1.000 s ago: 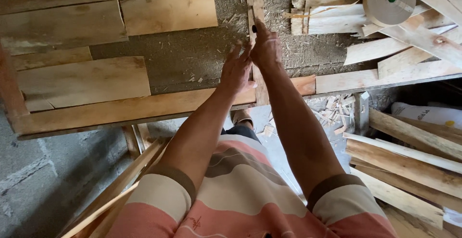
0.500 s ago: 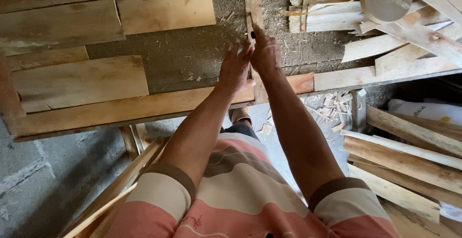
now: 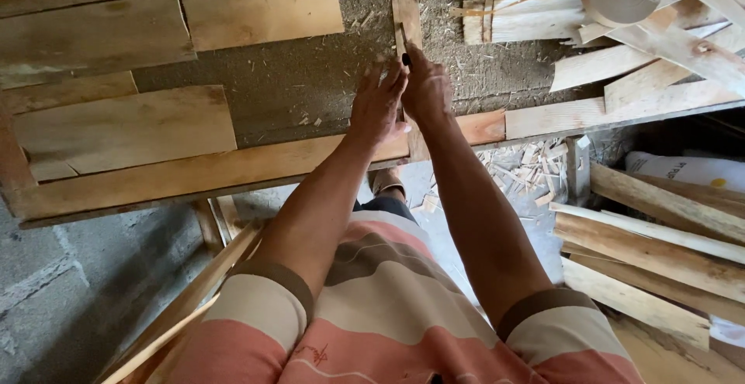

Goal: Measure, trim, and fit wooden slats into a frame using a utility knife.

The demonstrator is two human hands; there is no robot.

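Both hands meet on the narrow upright wood strip: my left hand lies flat, fingers spread. My right hand is curled around a dark marker against it.

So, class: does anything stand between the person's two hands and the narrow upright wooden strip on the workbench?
Nothing visible does. The left hand and right hand are both already at the narrow wooden strip; the right hand seems to hold a dark-tipped marker against it.

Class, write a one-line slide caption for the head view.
Both hands, left hand and right hand, meet at a narrow wooden strip on a workbench.
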